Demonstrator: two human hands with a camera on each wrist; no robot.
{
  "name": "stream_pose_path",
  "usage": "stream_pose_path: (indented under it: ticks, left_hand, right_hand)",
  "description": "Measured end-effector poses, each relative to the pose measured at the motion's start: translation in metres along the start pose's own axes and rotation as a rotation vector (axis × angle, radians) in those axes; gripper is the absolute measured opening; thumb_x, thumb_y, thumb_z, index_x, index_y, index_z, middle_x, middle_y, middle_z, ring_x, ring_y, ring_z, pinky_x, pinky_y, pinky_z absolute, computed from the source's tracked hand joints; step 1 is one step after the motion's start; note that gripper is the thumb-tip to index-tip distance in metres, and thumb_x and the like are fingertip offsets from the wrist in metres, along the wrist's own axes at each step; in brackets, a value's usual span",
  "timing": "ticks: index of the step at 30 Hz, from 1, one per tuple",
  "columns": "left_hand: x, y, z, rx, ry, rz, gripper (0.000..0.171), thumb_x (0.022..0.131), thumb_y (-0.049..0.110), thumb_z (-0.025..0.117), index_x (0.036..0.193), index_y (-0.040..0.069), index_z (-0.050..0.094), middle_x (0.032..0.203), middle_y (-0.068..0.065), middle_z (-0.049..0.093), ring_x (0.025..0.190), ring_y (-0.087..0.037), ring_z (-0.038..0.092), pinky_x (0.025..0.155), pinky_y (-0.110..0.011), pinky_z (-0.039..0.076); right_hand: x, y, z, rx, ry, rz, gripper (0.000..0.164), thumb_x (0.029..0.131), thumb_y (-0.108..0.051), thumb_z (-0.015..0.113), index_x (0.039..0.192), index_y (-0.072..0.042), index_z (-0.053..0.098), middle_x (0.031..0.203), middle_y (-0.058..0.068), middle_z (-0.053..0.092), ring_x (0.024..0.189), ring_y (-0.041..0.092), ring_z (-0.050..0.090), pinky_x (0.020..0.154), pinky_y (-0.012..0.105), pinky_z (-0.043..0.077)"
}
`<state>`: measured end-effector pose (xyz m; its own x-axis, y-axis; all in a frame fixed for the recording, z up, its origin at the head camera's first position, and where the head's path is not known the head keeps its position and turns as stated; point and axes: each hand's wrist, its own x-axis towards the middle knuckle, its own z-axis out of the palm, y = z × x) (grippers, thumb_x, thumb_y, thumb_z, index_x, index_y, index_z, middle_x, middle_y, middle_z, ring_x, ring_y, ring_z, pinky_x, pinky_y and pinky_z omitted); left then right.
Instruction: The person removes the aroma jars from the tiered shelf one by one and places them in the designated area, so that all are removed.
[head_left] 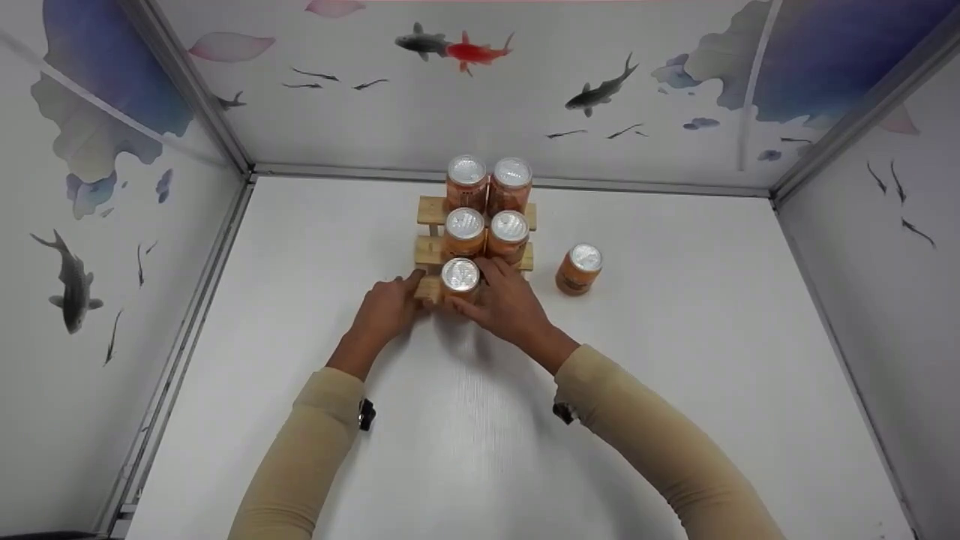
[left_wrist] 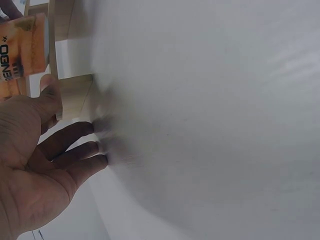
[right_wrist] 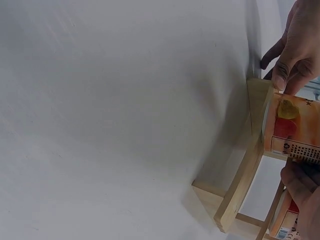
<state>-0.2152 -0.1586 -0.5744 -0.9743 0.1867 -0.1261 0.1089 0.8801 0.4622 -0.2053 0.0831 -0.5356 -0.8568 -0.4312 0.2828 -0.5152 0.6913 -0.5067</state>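
From the head view, a short, cylindrical orange can with a silver lid (head_left: 460, 276) is seen at the lowest step of a stepped, light-wood rack (head_left: 430, 253), and there it is gripped by the right hand (head_left: 514, 304), the fingers curved about its right side, the thumb brought round to the near side. At the rack's left end, the bottom plank is pinched by the left hand (head_left: 388, 307). Behind, two matching orange cans (head_left: 465, 232) are borne side by side on the middle step, two taller-looking orange cans (head_left: 466, 180) on the top one. To the right, a lone orange can (head_left: 579, 271) is stood upright on the smooth white table (head_left: 465, 435), apart from the rack.

Over to the left wrist: the plank's end is pressed by the thumb, the index finger is partly hidden by the wood, and the other three fingers are loosely extended, tips near the tabletop.

At the right wrist, the gripped can's base is shown against the plank; whether it is fully seated cannot be told. Its side is met by fingertips, much of the right hand being cut off.
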Motion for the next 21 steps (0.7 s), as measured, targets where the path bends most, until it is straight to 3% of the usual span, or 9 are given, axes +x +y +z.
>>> stream_pose_path:
  ticks: [16, 21]
  left_hand:
    - [0.0009, -0.0023, 0.0017, 0.013, 0.023, 0.031, 0.057, 0.109, 0.035, 0.072, 0.161, 0.015, 0.058, 0.122, -0.032, 0.077, 0.102, -0.046, 0.077, 0.092, -0.060, 0.062]
    - [0.0002, -0.0002, 0.0008, 0.005, 0.007, 0.014, 0.056, 0.110, 0.033, 0.071, 0.161, 0.016, 0.058, 0.126, -0.032, 0.076, 0.101, -0.043, 0.076, 0.093, -0.060, 0.062]
  right_hand:
    - [0.0022, -0.0021, 0.0026, 0.064, -0.002, 0.074, 0.066, 0.099, -0.043, 0.085, 0.145, -0.001, 0.061, 0.136, 0.017, 0.069, 0.124, 0.034, 0.069, 0.107, 0.055, 0.058]
    - [0.0018, -0.0013, 0.0028, 0.069, -0.005, 0.077, 0.065, 0.099, -0.043, 0.084, 0.144, -0.002, 0.061, 0.136, 0.016, 0.069, 0.121, 0.033, 0.068, 0.104, 0.054, 0.059]
